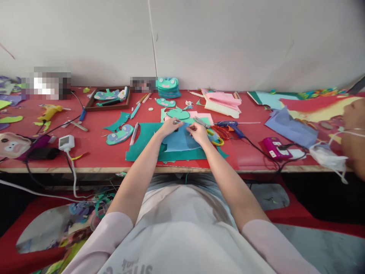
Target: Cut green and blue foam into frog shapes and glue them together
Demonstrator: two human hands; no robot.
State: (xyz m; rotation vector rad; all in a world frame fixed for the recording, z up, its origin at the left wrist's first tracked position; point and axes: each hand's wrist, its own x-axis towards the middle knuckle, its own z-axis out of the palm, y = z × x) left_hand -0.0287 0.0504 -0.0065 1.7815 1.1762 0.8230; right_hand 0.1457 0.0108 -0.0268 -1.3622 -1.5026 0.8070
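Note:
A blue felt sheet (182,142) lies over a larger teal felt sheet (144,141) on the red table in front of me. At the upper left of the blue sheet, my left hand (170,127) has its fingers pinched together; what is between them is hidden. My right hand (199,133) pinches the blue sheet at its upper right edge. Yellow-handled scissors (218,144) lie beside my right hand, partly covered by it. Just beyond my hands is a green felt cutout (178,114), near pink felt. A finished-looking face piece (120,135) rests to the left.
Stacked green face pieces (169,88) stand against the wall, near a brown tray (107,106). A blue glue gun (230,125) lies right, its cord running to a purple power strip (275,148). A yellow glue gun (50,112) lies left. Another person's blurred arm (353,137) is far right.

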